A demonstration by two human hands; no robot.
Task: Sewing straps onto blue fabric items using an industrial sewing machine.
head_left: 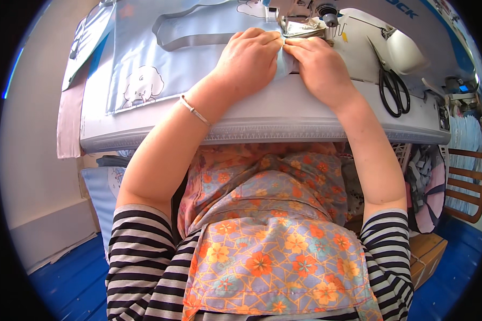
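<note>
My left hand (250, 60) and my right hand (322, 69) meet just in front of the sewing machine's needle area (284, 24). Between them hangs a small piece of light blue fabric (285, 63), its upper edge pinched by the fingers of both hands. The fingertips are partly hidden against the machine, so the exact grip of each is hard to see. Beside my left hand a large light blue cloth (99, 80) with a white cartoon animal print lies on the table. A grey elastic band (190, 41) runs in a loop across that cloth.
Black-handled scissors (393, 91) lie on the machine table to the right of my right hand. A ruler strip (284, 128) runs along the table's front edge. The white machine body (407, 51) stands at the upper right. A wooden chair (468, 184) is farther right.
</note>
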